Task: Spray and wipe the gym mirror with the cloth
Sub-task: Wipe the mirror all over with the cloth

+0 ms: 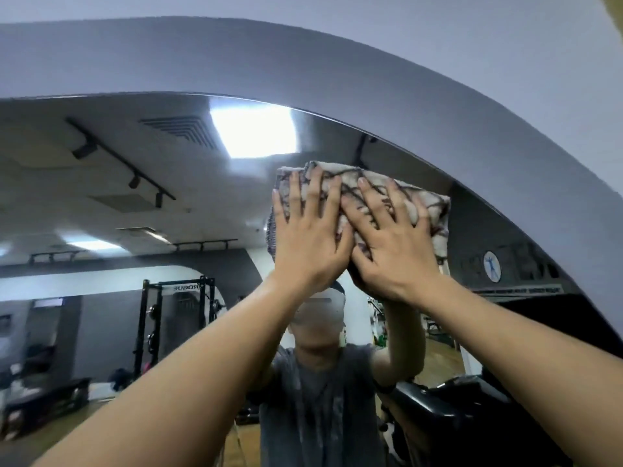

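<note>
Fingers point(312, 183) spread and straight on both left hand point(308, 244) and right hand point(392, 251), pressing patterned cloth point(428, 210) flat against gym mirror point(135, 230), near its curved upper edge.

Both bare arms are raised and meet near the centre. The left hand point(308, 237) comes from 7 o'clock and lies flat with straight fingers. The right hand point(391, 244) comes from 4 o'clock, fingers spread, just beside it, thumbs touching.
</note>
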Demonstrator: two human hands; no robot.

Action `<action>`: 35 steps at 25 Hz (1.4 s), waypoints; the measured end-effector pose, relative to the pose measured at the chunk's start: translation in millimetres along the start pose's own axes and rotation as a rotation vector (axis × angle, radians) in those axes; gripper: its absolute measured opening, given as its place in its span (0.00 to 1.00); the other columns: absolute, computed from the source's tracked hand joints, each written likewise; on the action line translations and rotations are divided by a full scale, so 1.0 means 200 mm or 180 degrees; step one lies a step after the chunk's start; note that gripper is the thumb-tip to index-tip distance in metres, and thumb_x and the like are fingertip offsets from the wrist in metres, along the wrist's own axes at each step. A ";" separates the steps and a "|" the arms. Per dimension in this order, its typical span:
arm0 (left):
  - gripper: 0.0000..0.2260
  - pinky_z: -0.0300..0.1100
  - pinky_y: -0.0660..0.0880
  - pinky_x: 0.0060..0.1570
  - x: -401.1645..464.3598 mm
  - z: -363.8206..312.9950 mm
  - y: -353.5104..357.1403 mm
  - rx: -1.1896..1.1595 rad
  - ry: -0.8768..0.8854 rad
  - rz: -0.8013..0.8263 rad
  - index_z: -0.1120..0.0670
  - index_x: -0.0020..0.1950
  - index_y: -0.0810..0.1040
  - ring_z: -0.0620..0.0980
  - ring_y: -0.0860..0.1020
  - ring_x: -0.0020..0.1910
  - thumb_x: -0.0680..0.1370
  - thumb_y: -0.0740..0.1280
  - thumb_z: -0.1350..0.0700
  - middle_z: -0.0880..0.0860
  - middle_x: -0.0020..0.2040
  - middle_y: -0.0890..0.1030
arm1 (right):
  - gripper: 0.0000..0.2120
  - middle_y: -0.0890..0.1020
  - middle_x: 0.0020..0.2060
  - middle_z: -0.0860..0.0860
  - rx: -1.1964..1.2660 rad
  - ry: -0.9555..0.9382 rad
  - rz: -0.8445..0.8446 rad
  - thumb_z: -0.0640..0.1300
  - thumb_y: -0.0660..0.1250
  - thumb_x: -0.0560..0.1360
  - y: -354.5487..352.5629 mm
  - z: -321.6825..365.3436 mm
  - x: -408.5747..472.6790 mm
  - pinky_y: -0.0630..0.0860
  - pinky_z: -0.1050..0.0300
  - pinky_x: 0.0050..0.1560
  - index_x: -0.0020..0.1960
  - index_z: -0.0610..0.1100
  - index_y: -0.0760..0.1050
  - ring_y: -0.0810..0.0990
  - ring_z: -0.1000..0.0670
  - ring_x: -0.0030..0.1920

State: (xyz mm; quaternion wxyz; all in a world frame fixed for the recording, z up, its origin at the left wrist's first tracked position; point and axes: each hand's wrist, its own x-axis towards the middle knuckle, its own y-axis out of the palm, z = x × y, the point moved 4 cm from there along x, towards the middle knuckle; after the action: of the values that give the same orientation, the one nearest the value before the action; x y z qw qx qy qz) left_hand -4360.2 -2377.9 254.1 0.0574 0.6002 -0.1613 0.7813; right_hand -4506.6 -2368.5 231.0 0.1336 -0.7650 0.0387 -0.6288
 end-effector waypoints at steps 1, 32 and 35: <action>0.32 0.65 0.43 0.79 -0.19 -0.04 0.02 0.0005 -0.0013 0.0045 0.52 0.85 0.51 0.63 0.41 0.83 0.82 0.48 0.41 0.58 0.85 0.45 | 0.34 0.51 0.86 0.51 -0.0007 -0.0044 0.0014 0.62 0.49 0.79 0.04 0.03 -0.18 0.49 0.28 0.80 0.85 0.58 0.56 0.48 0.39 0.85; 0.40 0.67 0.41 0.78 0.13 0.84 -0.32 0.0361 -0.0571 0.0171 0.54 0.85 0.48 0.63 0.43 0.82 0.74 0.45 0.39 0.59 0.84 0.45 | 0.30 0.45 0.86 0.54 -0.0017 -0.0840 -0.0034 0.66 0.45 0.83 -0.02 0.62 0.60 0.37 0.32 0.80 0.85 0.64 0.47 0.42 0.41 0.85; 0.35 0.64 0.36 0.79 0.27 0.39 -0.13 0.0240 -0.0215 0.0122 0.50 0.85 0.43 0.62 0.39 0.83 0.81 0.43 0.37 0.57 0.85 0.41 | 0.32 0.45 0.86 0.54 -0.0122 -0.0442 -0.0013 0.67 0.41 0.81 -0.07 0.13 0.46 0.39 0.32 0.81 0.85 0.64 0.46 0.42 0.43 0.85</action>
State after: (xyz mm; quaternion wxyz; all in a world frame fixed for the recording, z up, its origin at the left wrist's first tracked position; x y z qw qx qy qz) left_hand -4295.5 -2383.8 329.2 0.0143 0.6249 -0.1451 0.7670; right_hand -4463.3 -2371.6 317.7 0.1200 -0.8093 0.0399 -0.5737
